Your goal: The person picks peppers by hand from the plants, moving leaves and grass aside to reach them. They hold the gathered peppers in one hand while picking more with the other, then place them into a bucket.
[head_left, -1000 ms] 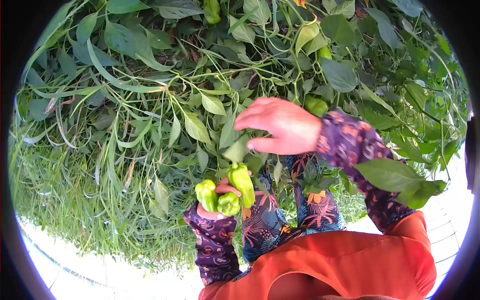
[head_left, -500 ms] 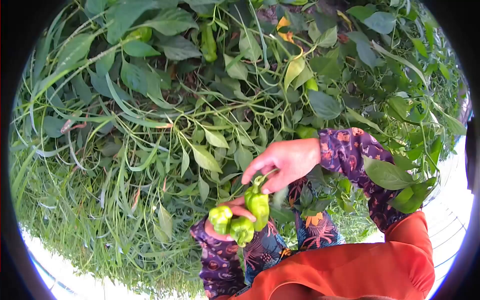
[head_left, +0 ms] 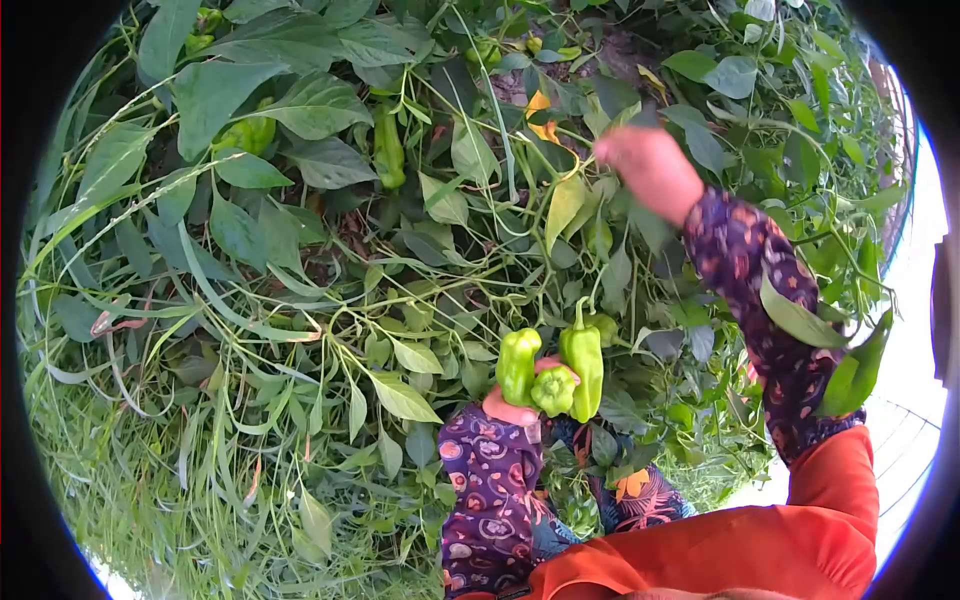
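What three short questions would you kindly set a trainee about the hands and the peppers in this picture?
1. How many green peppers can be seen in the left hand?
2. True or false: the right hand is touching those peppers.
3. Which held pepper looks shortest in this view? A) the picture's leftmost; B) the middle one; C) the picture's rightmost.

Key: 1. three; 2. false; 3. B.

Bright daylight; right hand (head_left: pixel 648 170) blurred; edges warped.
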A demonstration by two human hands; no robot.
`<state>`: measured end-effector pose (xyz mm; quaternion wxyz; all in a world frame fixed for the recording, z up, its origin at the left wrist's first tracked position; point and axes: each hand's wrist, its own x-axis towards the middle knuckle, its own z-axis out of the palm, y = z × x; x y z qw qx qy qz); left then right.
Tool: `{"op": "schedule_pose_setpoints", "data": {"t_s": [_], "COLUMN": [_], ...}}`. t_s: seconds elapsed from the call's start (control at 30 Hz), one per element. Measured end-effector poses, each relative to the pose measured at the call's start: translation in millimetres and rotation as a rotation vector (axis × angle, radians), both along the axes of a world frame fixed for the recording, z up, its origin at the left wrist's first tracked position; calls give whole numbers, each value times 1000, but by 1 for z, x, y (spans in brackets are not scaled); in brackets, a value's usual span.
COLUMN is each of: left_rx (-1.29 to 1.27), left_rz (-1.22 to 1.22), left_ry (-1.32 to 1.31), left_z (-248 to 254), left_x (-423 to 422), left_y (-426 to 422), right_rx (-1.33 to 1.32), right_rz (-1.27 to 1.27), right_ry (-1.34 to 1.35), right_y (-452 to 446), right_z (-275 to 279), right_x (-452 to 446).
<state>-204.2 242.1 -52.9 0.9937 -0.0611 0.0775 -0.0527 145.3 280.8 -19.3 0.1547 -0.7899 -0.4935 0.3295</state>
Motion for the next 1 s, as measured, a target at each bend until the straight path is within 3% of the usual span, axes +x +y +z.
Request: {"op": "schedule_pose_setpoints", "data": {"t_s": [0.07,0.13,0.2,0.3,0.37,0.43,0.6,0.67,0.7,0.77,0.83,0.9,0.97,1.0], "left_rx": [88,177,237,15,6,-16,7,18,8,-10,35,79,80,80], "left_rz": [64,162,238,42,78,153,127,115,132,163,144,113,149,161], "left_ry": [-90,-161,-203,66,82,101,65,44,57,72,82,92,120,130], "left_z": [1,-2,-4,8,8,6,4,6,10,11,9,9,10,11], "left_x": [8,14,12,0,0,0,-3,-2,1,4,4,5,7,7], "left_y": [6,5,6,17,19,16,22,23,26,26,29,29,29,29], "right_rx": [-145,-380,-281,-221,-121,-117,339,148,-69,37,129,227,161,160], "right_rz": [-146,-123,-73,77,53,-10,-21,-165,-82,-18,71,-9,252,250], "right_ry": [-357,-515,-612,-827,-421,-370,-64,211,-139,-69,0,26,-439,-437], "right_y": [19,33,49,95,117,120,124,133,135,134,127,116,118,122], "right_z": [-22,-36,-52,-71,-99,-120,-171,-157,-138,-136,-191,-256,-203,-174], "right_x": [43,64,62,37,30,21,29,30,28,32,62,91,70,59]}}
